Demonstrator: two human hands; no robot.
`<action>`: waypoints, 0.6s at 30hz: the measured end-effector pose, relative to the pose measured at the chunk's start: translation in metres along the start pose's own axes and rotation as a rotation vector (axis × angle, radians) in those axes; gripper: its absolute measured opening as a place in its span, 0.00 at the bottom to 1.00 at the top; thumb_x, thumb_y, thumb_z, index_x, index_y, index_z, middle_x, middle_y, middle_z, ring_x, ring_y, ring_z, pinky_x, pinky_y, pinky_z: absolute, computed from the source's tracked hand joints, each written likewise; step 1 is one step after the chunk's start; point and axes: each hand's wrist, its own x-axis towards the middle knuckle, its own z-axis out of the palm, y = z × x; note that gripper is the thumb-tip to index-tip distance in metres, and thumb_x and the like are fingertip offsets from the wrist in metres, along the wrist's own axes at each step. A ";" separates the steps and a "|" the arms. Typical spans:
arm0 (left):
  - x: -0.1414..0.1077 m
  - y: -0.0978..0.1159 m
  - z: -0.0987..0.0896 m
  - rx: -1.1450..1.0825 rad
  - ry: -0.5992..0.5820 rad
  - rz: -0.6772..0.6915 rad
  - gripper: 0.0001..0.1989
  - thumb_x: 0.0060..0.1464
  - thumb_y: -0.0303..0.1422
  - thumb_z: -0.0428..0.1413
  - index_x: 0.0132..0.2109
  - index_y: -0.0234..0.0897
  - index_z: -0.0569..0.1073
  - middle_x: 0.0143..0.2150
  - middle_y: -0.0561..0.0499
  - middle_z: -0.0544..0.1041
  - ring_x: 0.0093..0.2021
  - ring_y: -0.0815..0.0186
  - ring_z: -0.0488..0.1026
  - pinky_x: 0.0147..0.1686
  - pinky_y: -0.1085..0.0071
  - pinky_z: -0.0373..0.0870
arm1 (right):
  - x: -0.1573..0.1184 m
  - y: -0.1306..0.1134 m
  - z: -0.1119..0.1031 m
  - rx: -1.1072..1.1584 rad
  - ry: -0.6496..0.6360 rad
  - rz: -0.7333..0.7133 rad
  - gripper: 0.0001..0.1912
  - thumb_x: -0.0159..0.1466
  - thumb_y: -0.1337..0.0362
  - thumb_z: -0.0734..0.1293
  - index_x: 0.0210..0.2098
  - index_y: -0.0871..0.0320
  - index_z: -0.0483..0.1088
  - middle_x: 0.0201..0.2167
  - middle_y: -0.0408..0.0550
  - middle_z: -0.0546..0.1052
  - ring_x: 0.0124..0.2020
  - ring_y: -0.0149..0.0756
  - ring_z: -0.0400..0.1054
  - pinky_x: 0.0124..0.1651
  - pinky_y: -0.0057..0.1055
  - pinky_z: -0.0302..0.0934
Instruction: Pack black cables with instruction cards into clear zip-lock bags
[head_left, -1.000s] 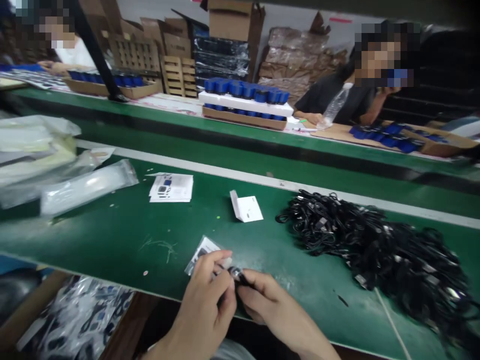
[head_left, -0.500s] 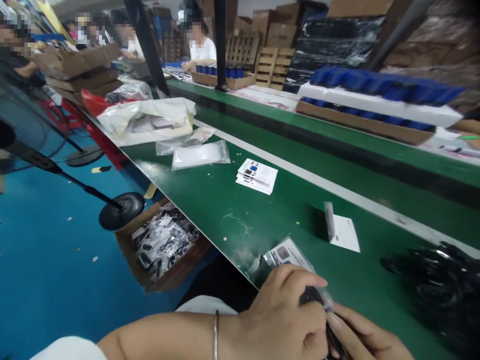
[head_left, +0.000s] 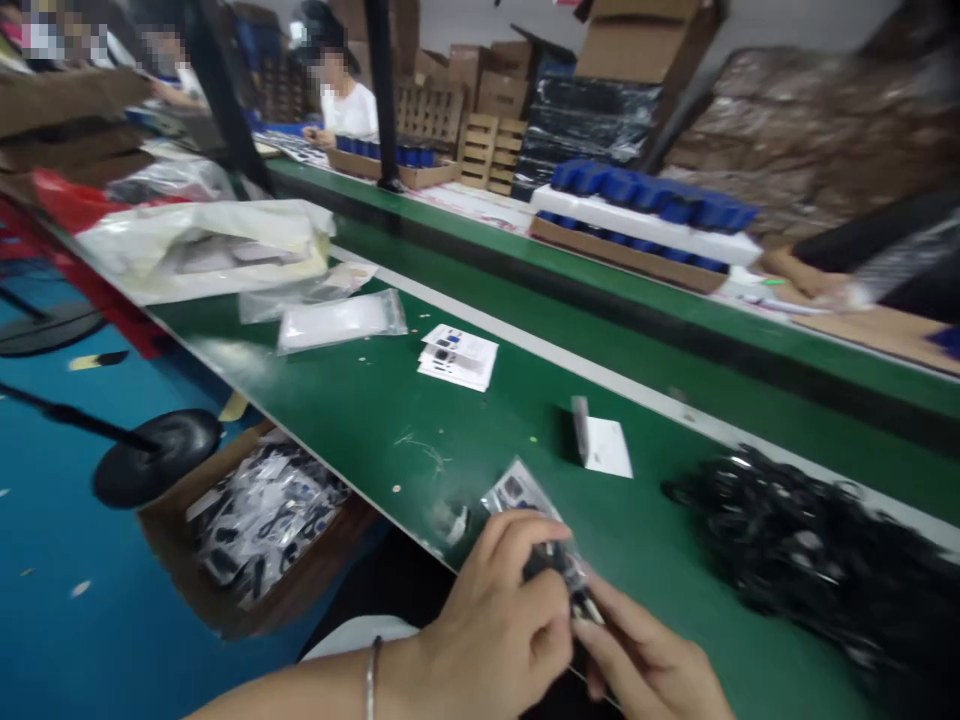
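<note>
At the near edge of the green table, my left hand [head_left: 510, 610] is closed on a clear plastic bag [head_left: 523, 488] with a printed leaflet inside. A black piece [head_left: 546, 558] shows under its fingers, partly within the bag. My right hand [head_left: 652, 655] pinches a black cable [head_left: 587, 606] at the bag's near end; most of it is hidden by the fingers. To the right lies a heap of black cables [head_left: 795, 560]. Beyond my hands a folded white leaflet [head_left: 607, 447] stands half open, and a small stack of printed leaflets [head_left: 459, 357] lies farther left.
Below the table edge at left, a cardboard box [head_left: 176, 590] holds many bagged parts. A clear packet [head_left: 341, 320] and a large white bag [head_left: 225, 220] lie up the table. Blue items [head_left: 652, 195] fill trays across it. A co-worker's arm [head_left: 814, 272] reaches in at right.
The view has swung right, so the scene sits farther left and more of the cable heap shows. Both hands keep hold of the bag and cable, with only small finger shifts.
</note>
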 end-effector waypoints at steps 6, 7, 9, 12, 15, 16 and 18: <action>-0.007 -0.003 0.009 0.054 0.024 0.072 0.10 0.51 0.18 0.47 0.30 0.37 0.66 0.53 0.45 0.65 0.55 0.59 0.62 0.53 0.60 0.68 | -0.003 -0.011 0.037 -0.136 0.408 -0.149 0.06 0.60 0.62 0.66 0.28 0.53 0.75 0.24 0.44 0.77 0.23 0.35 0.68 0.30 0.28 0.64; -0.008 -0.003 0.013 0.057 0.034 0.086 0.10 0.51 0.18 0.47 0.30 0.37 0.65 0.53 0.45 0.65 0.55 0.59 0.62 0.53 0.60 0.68 | -0.002 -0.011 0.041 -0.157 0.488 -0.145 0.06 0.59 0.63 0.67 0.26 0.54 0.72 0.22 0.42 0.74 0.22 0.34 0.66 0.29 0.27 0.62; -0.009 -0.002 0.017 0.062 0.052 0.101 0.10 0.51 0.18 0.46 0.31 0.37 0.65 0.53 0.44 0.65 0.55 0.58 0.62 0.52 0.60 0.68 | 0.001 -0.011 0.044 -0.155 0.633 -0.124 0.06 0.55 0.63 0.70 0.29 0.55 0.68 0.26 0.42 0.72 0.24 0.33 0.63 0.29 0.27 0.60; -0.006 -0.005 0.016 0.096 0.042 0.139 0.10 0.51 0.18 0.46 0.32 0.38 0.66 0.52 0.45 0.68 0.57 0.59 0.63 0.55 0.57 0.65 | 0.007 -0.012 0.037 -0.044 0.500 -0.028 0.08 0.53 0.66 0.70 0.32 0.57 0.69 0.29 0.44 0.72 0.27 0.33 0.64 0.31 0.27 0.60; 0.005 -0.015 0.003 0.104 -0.072 0.263 0.07 0.53 0.24 0.50 0.34 0.41 0.67 0.52 0.48 0.72 0.54 0.59 0.68 0.62 0.46 0.49 | 0.010 -0.015 0.025 0.022 0.195 0.026 0.07 0.53 0.72 0.67 0.20 0.57 0.66 0.17 0.38 0.67 0.21 0.30 0.59 0.25 0.24 0.53; 0.009 -0.020 -0.002 0.071 -0.142 0.295 0.04 0.52 0.28 0.54 0.35 0.43 0.68 0.52 0.49 0.73 0.53 0.59 0.70 0.63 0.47 0.47 | 0.010 -0.017 0.021 0.007 0.167 0.003 0.09 0.52 0.73 0.67 0.18 0.58 0.65 0.16 0.37 0.66 0.20 0.29 0.59 0.25 0.24 0.52; 0.017 -0.027 -0.009 -0.026 -0.292 0.266 0.12 0.46 0.35 0.61 0.38 0.46 0.70 0.44 0.53 0.78 0.46 0.59 0.75 0.61 0.56 0.58 | 0.009 -0.021 0.016 -0.052 0.160 -0.098 0.10 0.52 0.73 0.68 0.19 0.57 0.66 0.19 0.38 0.69 0.23 0.29 0.62 0.28 0.24 0.53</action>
